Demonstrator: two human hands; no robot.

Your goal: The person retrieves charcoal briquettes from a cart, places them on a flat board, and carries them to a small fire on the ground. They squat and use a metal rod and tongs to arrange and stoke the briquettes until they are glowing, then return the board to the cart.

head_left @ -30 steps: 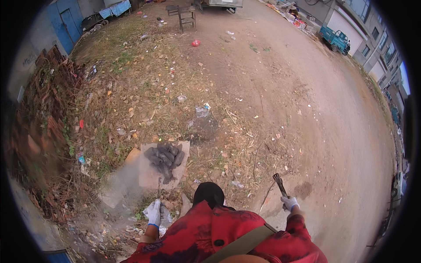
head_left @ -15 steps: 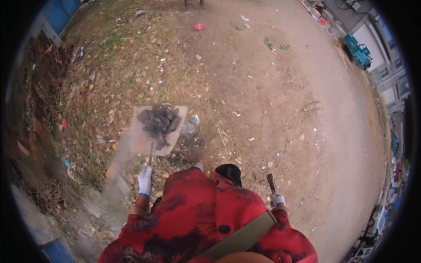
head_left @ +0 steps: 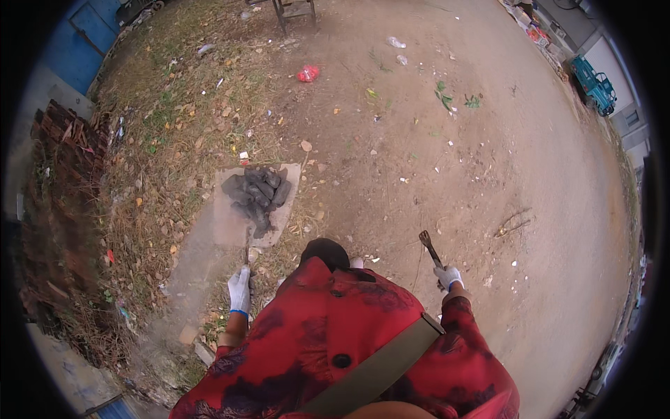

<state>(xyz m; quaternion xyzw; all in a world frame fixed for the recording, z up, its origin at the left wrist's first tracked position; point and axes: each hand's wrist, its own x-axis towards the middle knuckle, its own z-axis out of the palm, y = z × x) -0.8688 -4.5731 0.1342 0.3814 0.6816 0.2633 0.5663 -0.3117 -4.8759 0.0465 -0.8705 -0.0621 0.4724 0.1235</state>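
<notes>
My left hand (head_left: 239,288), in a white knitted glove with a blue cuff, closes round a thin handle (head_left: 246,257). The handle leads to a flat, pale, squarish pan or board (head_left: 289,223). On that lies a heap of dark grey, charcoal-like chunks (head_left: 258,192), with smoke (head_left: 178,269) drifting off to the lower left. My right hand (head_left: 449,278), gloved in white too, is closed on a dark, long-handled tool (head_left: 430,248) with a wider tip, pointing forward away from the heap. The tool's exact kind is unclear.
A dark-legged stool or stand (head_left: 296,12) is at the far edge. A red plastic bag (head_left: 308,73) and clear plastic scraps (head_left: 396,42) lie on the dirt. A broken brick pile (head_left: 56,174) lines the left. A teal three-wheeled truck (head_left: 593,85) stands far right.
I have moved forward: the red bag and stool are nearer. The pan with its dark heap has come along with my left hand. The right-hand tool is raised farther forward in view.
</notes>
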